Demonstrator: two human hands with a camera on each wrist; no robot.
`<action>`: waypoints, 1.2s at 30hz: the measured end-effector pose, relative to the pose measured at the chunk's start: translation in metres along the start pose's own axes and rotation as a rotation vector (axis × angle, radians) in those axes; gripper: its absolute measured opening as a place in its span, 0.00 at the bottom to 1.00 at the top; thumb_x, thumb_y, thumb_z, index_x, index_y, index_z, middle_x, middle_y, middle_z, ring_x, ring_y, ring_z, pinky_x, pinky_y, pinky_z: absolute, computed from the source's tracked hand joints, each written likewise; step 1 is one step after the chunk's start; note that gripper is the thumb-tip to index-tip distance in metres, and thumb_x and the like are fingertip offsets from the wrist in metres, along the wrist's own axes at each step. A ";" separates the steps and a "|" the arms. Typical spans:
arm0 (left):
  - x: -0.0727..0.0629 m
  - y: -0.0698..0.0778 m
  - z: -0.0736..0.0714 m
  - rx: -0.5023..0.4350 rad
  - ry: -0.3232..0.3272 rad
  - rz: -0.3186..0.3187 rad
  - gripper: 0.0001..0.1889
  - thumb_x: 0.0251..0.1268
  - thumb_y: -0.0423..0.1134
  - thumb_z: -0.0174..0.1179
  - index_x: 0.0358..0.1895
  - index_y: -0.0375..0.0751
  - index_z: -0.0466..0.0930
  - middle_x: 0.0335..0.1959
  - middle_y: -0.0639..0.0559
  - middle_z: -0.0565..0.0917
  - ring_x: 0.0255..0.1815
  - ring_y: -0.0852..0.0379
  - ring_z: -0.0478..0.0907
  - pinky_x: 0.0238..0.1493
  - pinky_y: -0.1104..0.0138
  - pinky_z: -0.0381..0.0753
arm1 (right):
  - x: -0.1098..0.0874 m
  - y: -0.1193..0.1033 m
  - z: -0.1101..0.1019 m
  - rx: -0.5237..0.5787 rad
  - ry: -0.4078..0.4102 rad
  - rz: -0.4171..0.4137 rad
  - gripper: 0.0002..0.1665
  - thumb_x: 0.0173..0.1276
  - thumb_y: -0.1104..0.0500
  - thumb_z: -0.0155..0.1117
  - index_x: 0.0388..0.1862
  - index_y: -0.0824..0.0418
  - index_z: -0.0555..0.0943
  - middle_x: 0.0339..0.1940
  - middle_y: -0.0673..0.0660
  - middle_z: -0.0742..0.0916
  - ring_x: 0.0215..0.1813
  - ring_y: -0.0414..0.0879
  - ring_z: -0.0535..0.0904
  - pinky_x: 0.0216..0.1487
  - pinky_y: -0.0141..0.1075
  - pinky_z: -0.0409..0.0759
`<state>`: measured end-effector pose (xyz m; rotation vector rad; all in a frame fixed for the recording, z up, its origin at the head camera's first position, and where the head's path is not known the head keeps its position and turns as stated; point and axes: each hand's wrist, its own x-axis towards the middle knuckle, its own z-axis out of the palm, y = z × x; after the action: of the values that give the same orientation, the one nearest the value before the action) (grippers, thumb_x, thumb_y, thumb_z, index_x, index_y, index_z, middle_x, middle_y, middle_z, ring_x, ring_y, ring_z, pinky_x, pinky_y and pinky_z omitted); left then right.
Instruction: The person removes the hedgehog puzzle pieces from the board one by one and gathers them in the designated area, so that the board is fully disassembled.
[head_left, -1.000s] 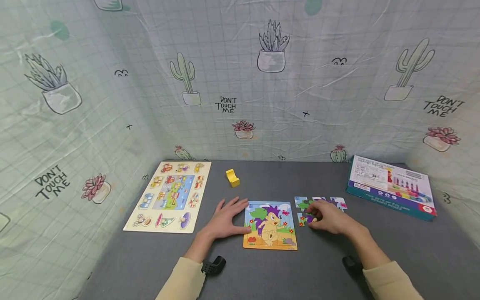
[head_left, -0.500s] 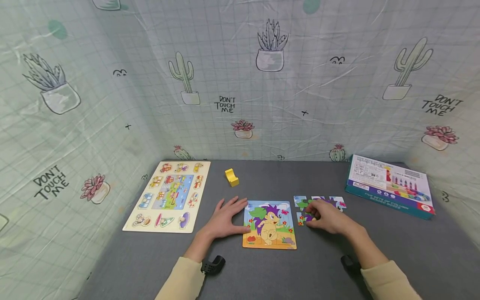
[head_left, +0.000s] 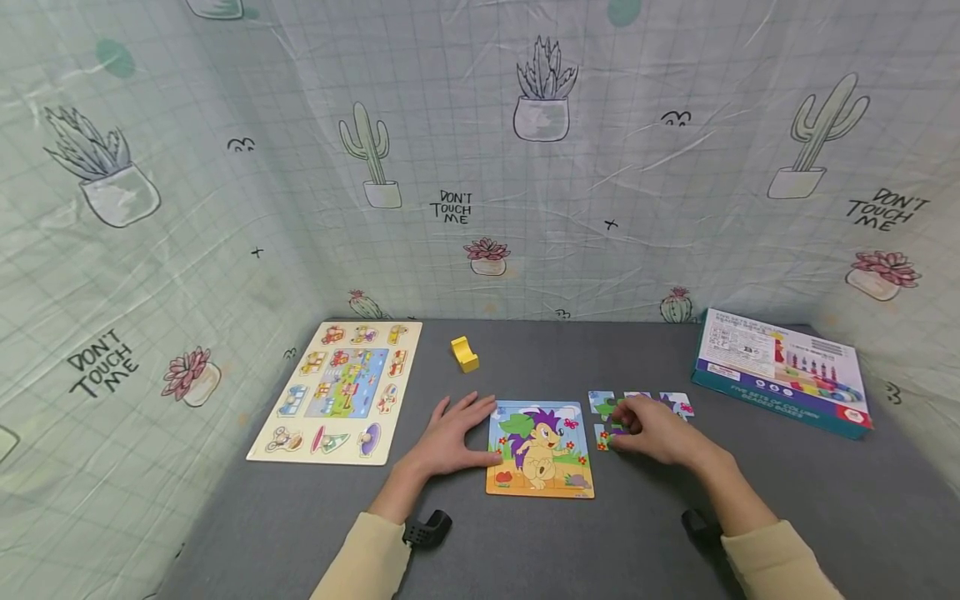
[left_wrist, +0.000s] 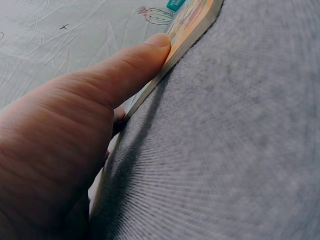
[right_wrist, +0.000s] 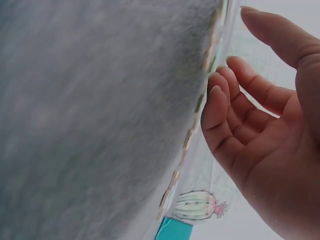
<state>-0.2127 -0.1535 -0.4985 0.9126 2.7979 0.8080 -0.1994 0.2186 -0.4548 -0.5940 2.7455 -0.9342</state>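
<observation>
We find puzzle pieces [head_left: 601, 402] right of the hedgehog board [head_left: 542, 454], beside the nearer right hand [head_left: 658, 432], grip parted, empty; left hand [head_left: 453, 437] spread.

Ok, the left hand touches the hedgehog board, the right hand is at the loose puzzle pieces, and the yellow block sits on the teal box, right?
No: the head view shows the yellow block on the table beyond the left hand, not on the teal box. The left hand touches the hedgehog board, and the right hand is at the loose puzzle pieces.
</observation>
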 end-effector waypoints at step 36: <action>0.000 -0.002 0.002 0.003 0.010 0.002 0.46 0.59 0.64 0.67 0.78 0.48 0.64 0.78 0.57 0.63 0.81 0.50 0.49 0.75 0.42 0.35 | 0.058 -0.070 0.052 0.043 -0.126 -0.067 0.22 0.64 0.59 0.75 0.52 0.69 0.80 0.37 0.52 0.80 0.37 0.44 0.73 0.43 0.39 0.77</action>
<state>-0.2135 -0.1538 -0.5010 0.9145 2.8080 0.8112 -0.2151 0.1147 -0.4549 -0.7156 2.6027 -0.9339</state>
